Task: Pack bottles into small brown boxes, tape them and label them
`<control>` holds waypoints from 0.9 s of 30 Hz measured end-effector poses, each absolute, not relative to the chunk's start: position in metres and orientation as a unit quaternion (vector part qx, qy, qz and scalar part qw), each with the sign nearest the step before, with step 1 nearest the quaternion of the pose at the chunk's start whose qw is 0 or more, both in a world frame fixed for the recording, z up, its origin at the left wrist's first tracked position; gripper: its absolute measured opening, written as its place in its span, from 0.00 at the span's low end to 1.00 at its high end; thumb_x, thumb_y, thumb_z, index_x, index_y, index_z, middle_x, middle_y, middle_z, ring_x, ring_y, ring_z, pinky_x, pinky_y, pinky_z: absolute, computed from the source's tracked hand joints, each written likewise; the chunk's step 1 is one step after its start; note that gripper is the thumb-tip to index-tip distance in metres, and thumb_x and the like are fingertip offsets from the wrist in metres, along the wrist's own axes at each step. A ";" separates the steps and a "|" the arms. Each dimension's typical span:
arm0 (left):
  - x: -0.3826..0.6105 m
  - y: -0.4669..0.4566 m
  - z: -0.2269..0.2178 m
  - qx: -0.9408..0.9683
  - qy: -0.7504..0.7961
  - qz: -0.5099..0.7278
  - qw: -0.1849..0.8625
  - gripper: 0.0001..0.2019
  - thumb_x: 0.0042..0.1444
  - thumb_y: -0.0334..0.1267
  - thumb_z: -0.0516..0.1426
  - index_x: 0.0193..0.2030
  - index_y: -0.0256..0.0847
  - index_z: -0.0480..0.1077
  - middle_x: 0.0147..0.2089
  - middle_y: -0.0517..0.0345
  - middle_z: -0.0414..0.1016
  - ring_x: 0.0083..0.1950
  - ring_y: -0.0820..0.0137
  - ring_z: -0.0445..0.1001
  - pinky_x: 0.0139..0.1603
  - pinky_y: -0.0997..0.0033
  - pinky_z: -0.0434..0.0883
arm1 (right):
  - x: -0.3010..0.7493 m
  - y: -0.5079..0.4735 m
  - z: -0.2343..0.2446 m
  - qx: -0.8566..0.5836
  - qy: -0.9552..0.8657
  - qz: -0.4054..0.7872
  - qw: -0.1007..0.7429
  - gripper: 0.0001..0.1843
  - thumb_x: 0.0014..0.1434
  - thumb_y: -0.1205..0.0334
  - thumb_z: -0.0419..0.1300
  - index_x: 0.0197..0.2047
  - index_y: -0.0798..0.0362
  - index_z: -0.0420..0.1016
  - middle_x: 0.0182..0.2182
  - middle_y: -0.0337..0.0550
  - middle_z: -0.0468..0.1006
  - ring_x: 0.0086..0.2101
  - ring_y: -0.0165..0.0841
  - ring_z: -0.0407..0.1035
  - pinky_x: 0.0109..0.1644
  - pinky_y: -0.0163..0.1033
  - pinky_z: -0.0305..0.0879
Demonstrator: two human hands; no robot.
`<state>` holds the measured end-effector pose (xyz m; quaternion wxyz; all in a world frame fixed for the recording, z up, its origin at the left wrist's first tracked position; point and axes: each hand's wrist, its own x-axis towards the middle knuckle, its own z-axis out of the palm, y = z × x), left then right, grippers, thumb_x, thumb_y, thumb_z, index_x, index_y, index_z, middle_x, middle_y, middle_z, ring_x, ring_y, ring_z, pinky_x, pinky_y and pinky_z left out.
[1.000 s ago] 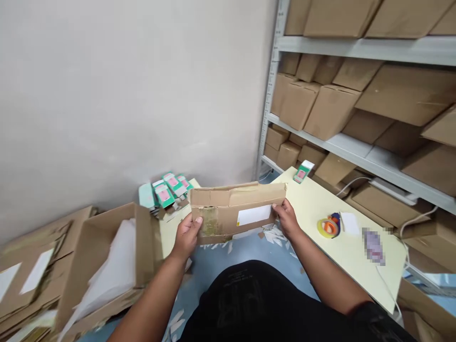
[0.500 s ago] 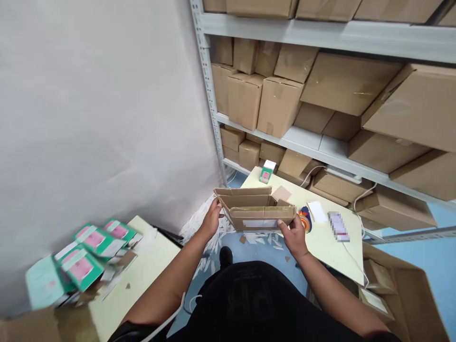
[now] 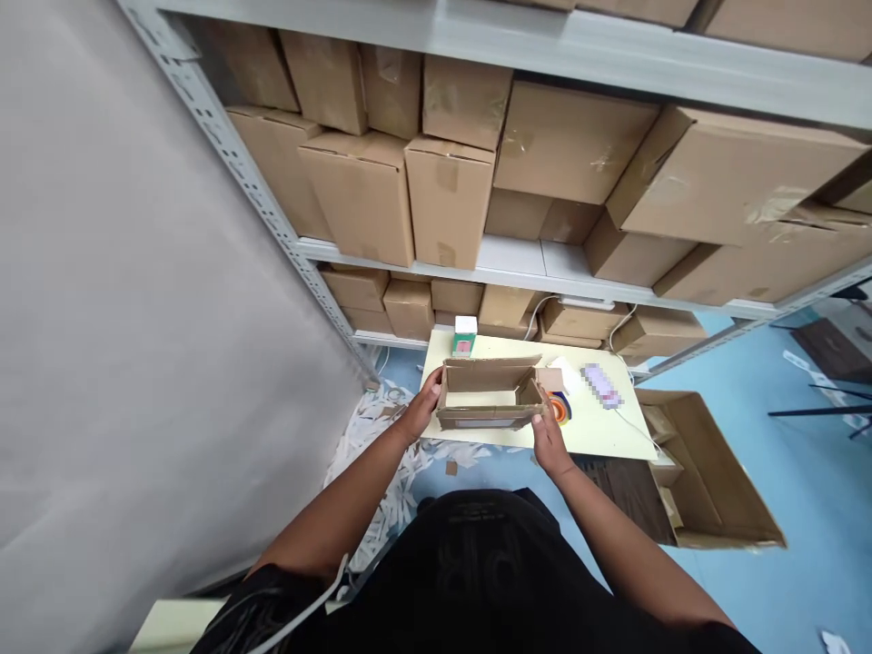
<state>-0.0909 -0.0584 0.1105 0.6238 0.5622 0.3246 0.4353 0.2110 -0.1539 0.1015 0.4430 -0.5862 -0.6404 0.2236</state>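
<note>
Between both hands I hold an open cardboard box, long and shallow, with its opening facing up toward me. My left hand grips its left end and my right hand grips the right end. Through the opening a pale surface shows, and I cannot tell whether it is the box's bottom or the table. Under and behind the box is the cream table. A small green and white box stands at its back edge. Just right of my right hand lies a roll with orange and blue rings.
Metal shelving packed with cardboard boxes rises behind the table. A pixelated item with a cable lies on the tabletop. A large open carton stands at right on the blue floor. Paper strips litter the floor at left, beside the grey wall.
My view has turned right toward the shelving, and the side table with green packets has mostly left view. The box, still in both hands, now sits over the table and shows more of its inside.
</note>
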 end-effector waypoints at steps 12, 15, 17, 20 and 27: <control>-0.048 -0.011 0.071 0.605 0.468 0.350 0.541 0.41 0.64 0.64 0.52 0.76 0.41 0.55 0.72 0.42 0.65 0.73 0.54 0.62 0.73 0.48 0.61 | 0.261 -0.119 0.048 -0.616 -0.501 0.418 0.442 0.42 0.70 0.32 0.45 0.77 0.48 0.54 0.71 0.51 0.63 0.73 0.42 0.48 0.75 0.59 0.48; -0.042 -0.008 0.063 0.611 0.486 0.325 0.534 0.43 0.61 0.64 0.57 0.76 0.41 0.54 0.73 0.38 0.62 0.72 0.51 0.64 0.67 0.48 0.68 | 0.278 -0.116 0.036 -0.606 -0.503 0.460 0.411 0.43 0.69 0.31 0.44 0.78 0.47 0.52 0.74 0.49 0.57 0.74 0.40 0.44 0.76 0.59 0.45; -0.037 -0.008 0.062 0.616 0.489 0.312 0.532 0.43 0.62 0.63 0.57 0.77 0.42 0.52 0.74 0.37 0.60 0.72 0.50 0.64 0.64 0.48 0.71 | 0.291 -0.112 0.030 -0.586 -0.505 0.485 0.409 0.43 0.68 0.30 0.45 0.77 0.45 0.54 0.73 0.49 0.60 0.73 0.42 0.48 0.75 0.60 0.49; -0.030 -0.009 0.065 0.614 0.509 0.313 0.516 0.43 0.63 0.63 0.56 0.77 0.41 0.51 0.75 0.37 0.58 0.72 0.50 0.63 0.66 0.47 0.69 | 0.308 -0.100 0.024 -0.569 -0.500 0.484 0.439 0.39 0.68 0.32 0.47 0.72 0.45 0.64 0.69 0.51 0.68 0.69 0.46 0.59 0.70 0.61 0.59; -0.024 -0.005 0.071 0.631 0.523 0.303 0.486 0.42 0.66 0.58 0.56 0.79 0.43 0.46 0.79 0.38 0.50 0.75 0.50 0.59 0.66 0.48 0.70 | 0.316 -0.073 0.026 -0.608 -0.459 0.445 0.470 0.44 0.60 0.43 0.62 0.74 0.46 0.54 0.68 0.56 0.66 0.53 0.44 0.76 0.53 0.51 0.76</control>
